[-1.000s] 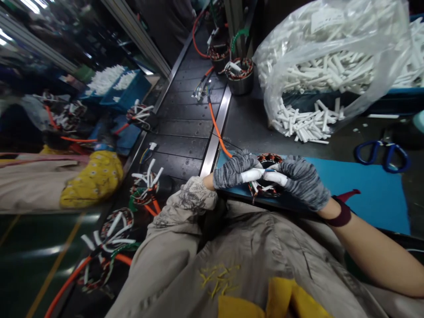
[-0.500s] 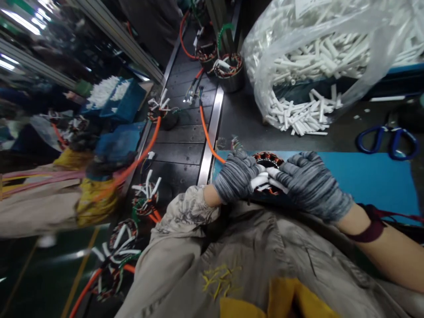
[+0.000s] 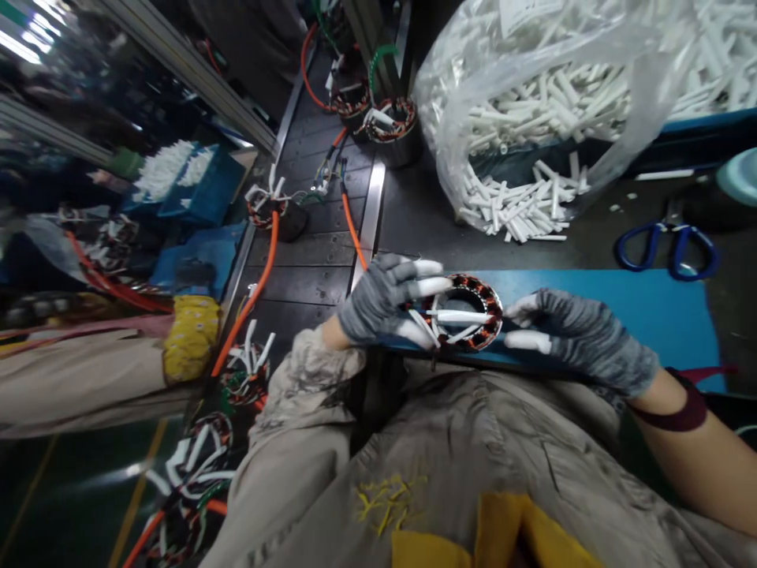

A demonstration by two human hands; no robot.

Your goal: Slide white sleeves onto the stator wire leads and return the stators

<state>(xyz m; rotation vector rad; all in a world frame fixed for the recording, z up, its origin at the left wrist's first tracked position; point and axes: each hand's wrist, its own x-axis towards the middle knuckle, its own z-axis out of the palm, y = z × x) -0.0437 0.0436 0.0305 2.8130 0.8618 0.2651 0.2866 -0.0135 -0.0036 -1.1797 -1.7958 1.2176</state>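
A motor stator, a ring with copper-orange windings, lies in front of me at the near edge of a blue mat. White sleeves lie across its opening. At the stator's left side is my left hand, in a grey knitted glove with white fingertips. Its fingers stretch towards the rim, apart from the thumb, which is beside the sleeves. My right hand, gloved alike, is just right of the ring with thumb and fingers apart. Whether either hand touches the stator, I cannot tell.
A clear plastic bag spills white sleeves at the back. Blue-handled scissors lie to the right. Leftwards runs a slatted conveyor with several stators and orange cables. A co-worker's yellow sleeve shows beyond it.
My hands have drawn apart from the white sleeves, left hand leftward and right hand slightly rightward, and their fingers have opened. More of the stator shows. The whole view has shifted slightly.
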